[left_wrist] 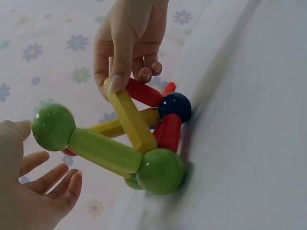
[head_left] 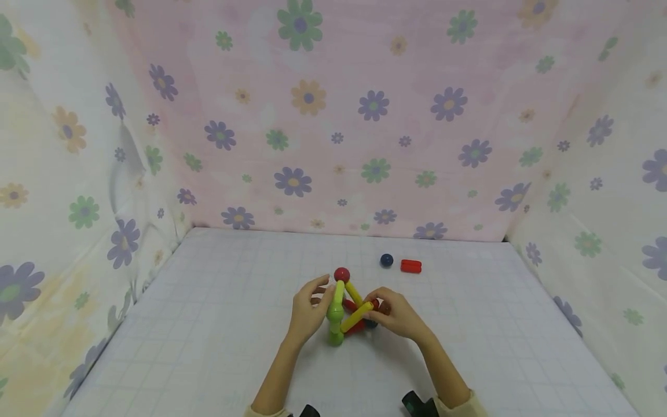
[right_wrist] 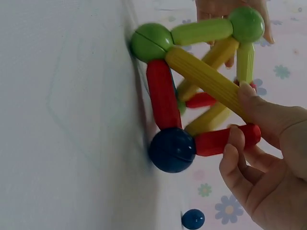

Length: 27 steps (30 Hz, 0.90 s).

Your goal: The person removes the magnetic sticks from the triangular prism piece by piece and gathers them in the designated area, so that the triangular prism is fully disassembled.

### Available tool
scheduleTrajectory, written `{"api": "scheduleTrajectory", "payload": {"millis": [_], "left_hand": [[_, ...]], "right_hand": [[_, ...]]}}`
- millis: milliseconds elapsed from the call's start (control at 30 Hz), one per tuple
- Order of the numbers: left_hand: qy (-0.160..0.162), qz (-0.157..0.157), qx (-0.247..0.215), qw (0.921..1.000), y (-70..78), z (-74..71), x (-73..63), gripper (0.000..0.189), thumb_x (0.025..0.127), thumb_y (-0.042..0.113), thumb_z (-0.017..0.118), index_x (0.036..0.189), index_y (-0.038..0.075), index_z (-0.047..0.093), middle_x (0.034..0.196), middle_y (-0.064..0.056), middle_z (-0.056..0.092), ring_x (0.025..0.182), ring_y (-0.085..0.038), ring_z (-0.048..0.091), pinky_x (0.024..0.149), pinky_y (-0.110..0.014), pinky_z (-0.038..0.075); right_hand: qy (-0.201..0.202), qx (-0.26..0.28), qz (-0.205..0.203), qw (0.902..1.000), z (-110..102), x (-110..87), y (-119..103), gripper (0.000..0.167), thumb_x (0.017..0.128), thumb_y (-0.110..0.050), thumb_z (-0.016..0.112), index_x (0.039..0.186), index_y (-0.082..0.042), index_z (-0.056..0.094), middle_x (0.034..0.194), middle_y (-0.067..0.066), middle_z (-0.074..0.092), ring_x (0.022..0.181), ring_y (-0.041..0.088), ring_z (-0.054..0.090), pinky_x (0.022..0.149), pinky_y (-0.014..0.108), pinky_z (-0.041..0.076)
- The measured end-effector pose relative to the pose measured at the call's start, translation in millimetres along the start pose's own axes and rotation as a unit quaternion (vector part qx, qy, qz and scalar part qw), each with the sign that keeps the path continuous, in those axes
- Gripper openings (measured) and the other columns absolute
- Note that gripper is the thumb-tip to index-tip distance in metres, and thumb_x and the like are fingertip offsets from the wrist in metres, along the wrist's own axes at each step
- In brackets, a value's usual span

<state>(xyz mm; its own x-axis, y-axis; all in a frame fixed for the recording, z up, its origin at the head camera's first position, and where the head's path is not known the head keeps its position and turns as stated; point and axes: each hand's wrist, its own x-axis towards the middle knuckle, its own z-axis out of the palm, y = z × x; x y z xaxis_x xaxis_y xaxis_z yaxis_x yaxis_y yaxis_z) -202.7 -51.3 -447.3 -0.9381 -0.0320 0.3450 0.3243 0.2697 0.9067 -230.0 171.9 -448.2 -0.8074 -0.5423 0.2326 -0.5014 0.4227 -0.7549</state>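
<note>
A frame of magnetic building rods and balls stands on the white table between the two hands. My right hand (head_left: 396, 313) pinches the free end of a yellow rod (right_wrist: 206, 81), with thumb on it and fingers round a red rod (right_wrist: 216, 142). That red rod runs from a dark blue ball (right_wrist: 171, 150) low on the frame. The yellow rod meets a lower green ball (left_wrist: 160, 171). My left hand (head_left: 307, 307) is at the frame's left side, thumb tip right at an upper green ball (left_wrist: 53, 127), other fingers loosely spread. A red ball (head_left: 341, 274) tops the frame.
Behind the frame, a loose dark blue ball (head_left: 387, 260) lies left of a pair of red rods (head_left: 411, 266). Flowered cloth (head_left: 333, 145) walls in the table (head_left: 208, 324) at the back and both sides.
</note>
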Motion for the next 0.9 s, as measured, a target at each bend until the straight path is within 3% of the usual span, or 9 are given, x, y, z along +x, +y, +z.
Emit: {"api": "scheduleTrajectory", "payload": {"millis": [200, 367, 500, 667, 900], "left_hand": [[-0.040, -0.020, 0.011, 0.9989, -5.9, -1.0, -4.2, 0.040, 0.097, 0.029, 0.051, 0.124, -0.001, 0.057, 0.107, -0.014, 0.066, 0.096, -0.026, 0.062, 0.074, -0.025, 0.051], [-0.085, -0.014, 0.012, 0.9962, -19.1, -0.8, -7.9, 0.042, 0.090, 0.023, 0.063, 0.123, -0.002, 0.054, 0.104, -0.014, 0.065, 0.093, -0.026, 0.062, 0.071, -0.025, 0.052], [-0.108, -0.008, 0.030, 0.9937, -31.4, -1.3, -9.8, 0.036, 0.082, 0.011, 0.069, 0.112, -0.008, 0.058, 0.100, -0.020, 0.065, 0.092, -0.033, 0.062, 0.072, -0.033, 0.054], [-0.122, -0.018, 0.057, 0.9907, -46.9, -0.5, -12.8, 0.030, 0.078, 0.006, 0.070, 0.101, -0.010, 0.063, 0.098, -0.022, 0.066, 0.087, -0.035, 0.065, 0.073, -0.034, 0.055], [-0.112, -0.017, 0.063, 0.9916, -53.5, 1.4, -12.8, 0.028, 0.077, 0.007, 0.072, 0.099, -0.009, 0.065, 0.094, -0.019, 0.067, 0.084, -0.031, 0.065, 0.070, -0.029, 0.054]], "right_hand": [[0.057, -0.018, 0.041, 0.9974, 8, 8.6, 2, 0.025, 0.084, -0.019, 0.071, 0.101, -0.003, 0.061, 0.085, 0.003, 0.058, 0.054, 0.006, 0.044, 0.051, 0.019, 0.044], [0.081, -0.014, 0.055, 0.9951, 13, 12.3, 0, 0.028, 0.083, -0.018, 0.072, 0.103, -0.002, 0.062, 0.090, 0.007, 0.062, 0.053, 0.007, 0.046, 0.051, 0.020, 0.045], [0.090, -0.021, 0.060, 0.9939, 14, 12.7, -2, 0.028, 0.083, -0.018, 0.072, 0.105, -0.003, 0.063, 0.092, 0.008, 0.064, 0.053, 0.007, 0.046, 0.050, 0.020, 0.045], [0.094, -0.032, 0.058, 0.9933, 14, 12.3, -4, 0.029, 0.082, -0.017, 0.073, 0.105, -0.003, 0.064, 0.094, 0.009, 0.065, 0.054, 0.007, 0.046, 0.051, 0.020, 0.045], [0.088, -0.017, 0.038, 0.9953, 13, 10.6, -8, 0.030, 0.082, -0.012, 0.072, 0.108, -0.001, 0.065, 0.102, 0.014, 0.066, 0.056, 0.010, 0.052, 0.054, 0.020, 0.049]]}}
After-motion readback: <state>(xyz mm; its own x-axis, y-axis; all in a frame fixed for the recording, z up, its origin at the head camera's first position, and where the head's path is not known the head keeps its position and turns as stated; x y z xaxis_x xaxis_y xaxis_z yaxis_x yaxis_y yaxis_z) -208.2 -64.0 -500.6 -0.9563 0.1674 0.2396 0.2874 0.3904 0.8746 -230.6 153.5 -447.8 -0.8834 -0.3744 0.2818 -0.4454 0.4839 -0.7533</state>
